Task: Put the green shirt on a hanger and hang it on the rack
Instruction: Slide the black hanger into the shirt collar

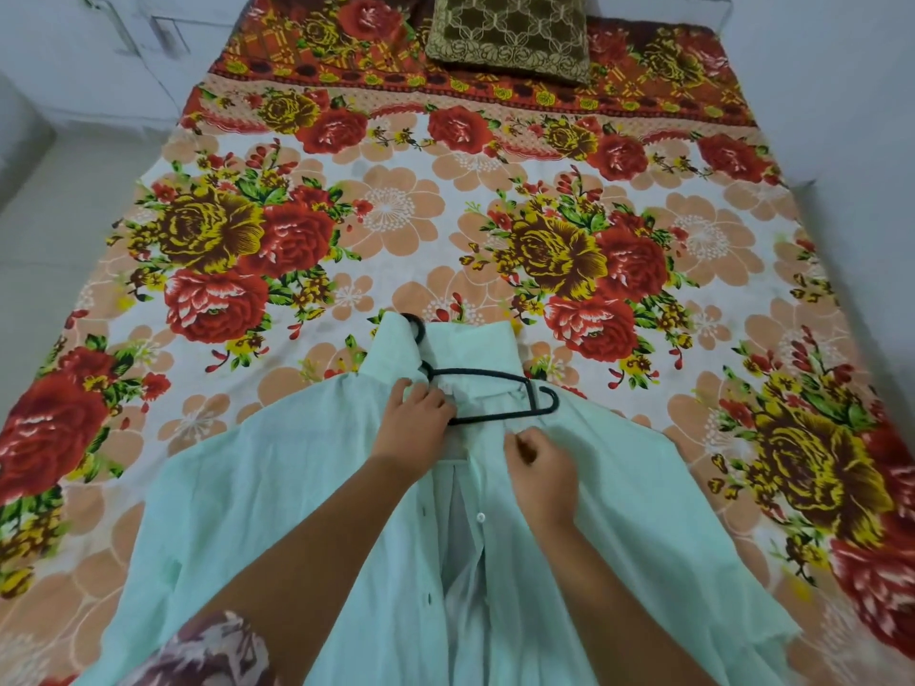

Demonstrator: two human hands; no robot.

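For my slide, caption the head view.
Left hand holds a hanger; right hand pinches the green shirt on a bed.

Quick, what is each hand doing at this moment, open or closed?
Left hand: closed, gripping the green shirt near the collar, at the hanger.
Right hand: closed, pinching the shirt's front edge.

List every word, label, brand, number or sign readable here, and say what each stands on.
None can be read in this view. The green shirt shows no legible label or print, the black hanger shows no marking, and the bedsheet and cushion carry only flower and lattice patterns.
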